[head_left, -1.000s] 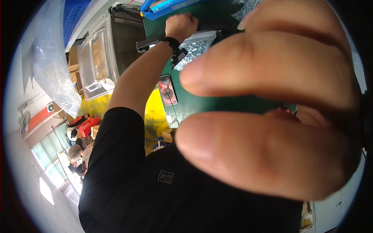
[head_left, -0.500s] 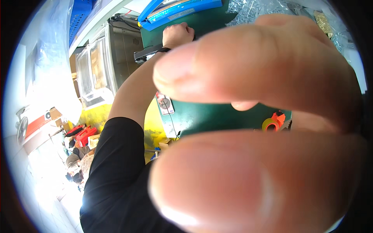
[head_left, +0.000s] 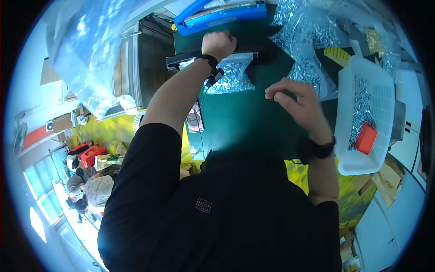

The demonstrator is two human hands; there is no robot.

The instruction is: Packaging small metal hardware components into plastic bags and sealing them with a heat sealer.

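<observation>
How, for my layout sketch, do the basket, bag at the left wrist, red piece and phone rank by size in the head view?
1. White basket
2. Clear bag
3. Red piece, phone: too alike to rank

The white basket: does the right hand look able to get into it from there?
Probably yes. The right hand looks empty, and the basket sits to its right with an open top; only the near rim seems to stand between them.

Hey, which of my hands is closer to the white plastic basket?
Right. Your right hand is a little left of the white plastic basket, apart from it; your left hand is much farther left, by the black bar.
</observation>
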